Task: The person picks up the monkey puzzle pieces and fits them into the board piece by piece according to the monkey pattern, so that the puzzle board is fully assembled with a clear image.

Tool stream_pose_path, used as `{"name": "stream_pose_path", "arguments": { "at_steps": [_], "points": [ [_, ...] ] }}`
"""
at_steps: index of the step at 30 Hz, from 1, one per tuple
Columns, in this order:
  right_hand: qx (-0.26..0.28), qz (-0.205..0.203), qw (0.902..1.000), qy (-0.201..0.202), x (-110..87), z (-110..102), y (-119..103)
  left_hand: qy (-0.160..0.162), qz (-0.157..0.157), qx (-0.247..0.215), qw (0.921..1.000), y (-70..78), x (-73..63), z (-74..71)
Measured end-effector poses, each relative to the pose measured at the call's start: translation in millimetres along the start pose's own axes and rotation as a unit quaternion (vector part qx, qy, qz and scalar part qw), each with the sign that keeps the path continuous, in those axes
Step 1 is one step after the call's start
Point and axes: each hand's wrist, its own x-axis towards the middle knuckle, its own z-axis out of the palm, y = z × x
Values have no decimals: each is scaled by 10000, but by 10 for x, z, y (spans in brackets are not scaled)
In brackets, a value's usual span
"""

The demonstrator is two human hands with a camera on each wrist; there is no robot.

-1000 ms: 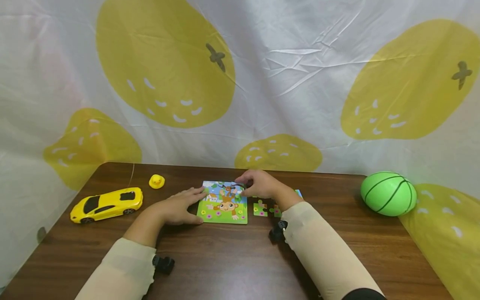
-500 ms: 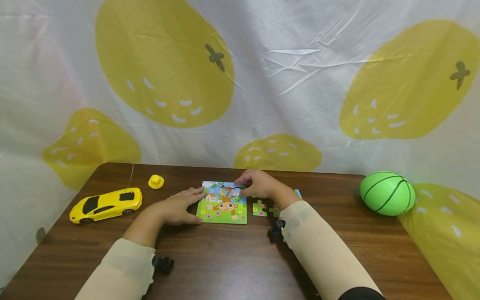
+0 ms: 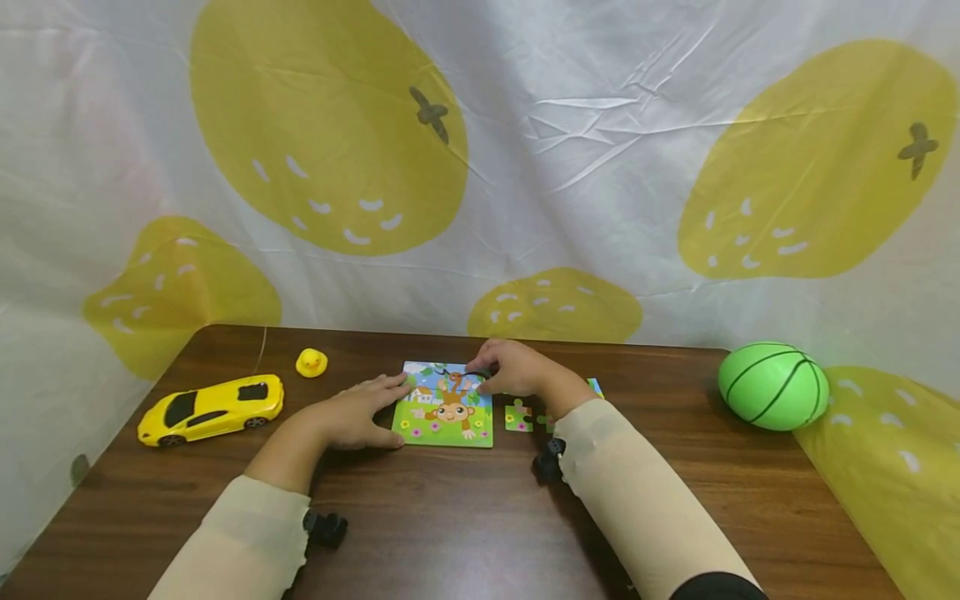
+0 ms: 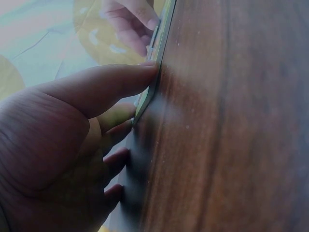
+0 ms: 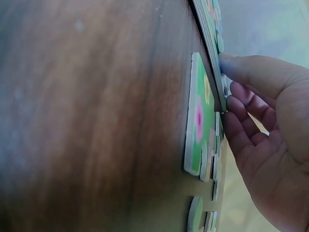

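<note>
A square puzzle board with a monkey picture lies on the table between both hands. My left hand rests along its left side, fingers spread. The left thumb touches the near corner, seen edge-on in the left wrist view. At the far right corner my right hand pinches a puzzle piece against the board, thumb on the near side and fingers bent on the far side. Most of that piece is hidden by the fingertips. Loose puzzle pieces lie right of the board, partly under the right wrist.
A yellow toy car and a small yellow rubber duck stand at the left. At the right edge of the brown wooden table sits a green ball. Behind hangs a white curtain printed with yellow fruit.
The right fingers shift only slightly at the board's far right corner, where the piece seems to lie flatter than before. The left hand stays in place.
</note>
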Motion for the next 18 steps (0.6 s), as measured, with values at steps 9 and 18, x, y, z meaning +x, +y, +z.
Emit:
{"name": "stream_pose_path", "arguments": {
  "at_steps": [9, 18],
  "points": [
    [56, 41, 10000, 22, 19, -2, 7, -34, -30, 28, 10000, -5, 13, -13],
    [77, 114, 9999, 73, -10, -2, -26, -42, -7, 10, 10000, -15, 16, -8]
  ]
}}
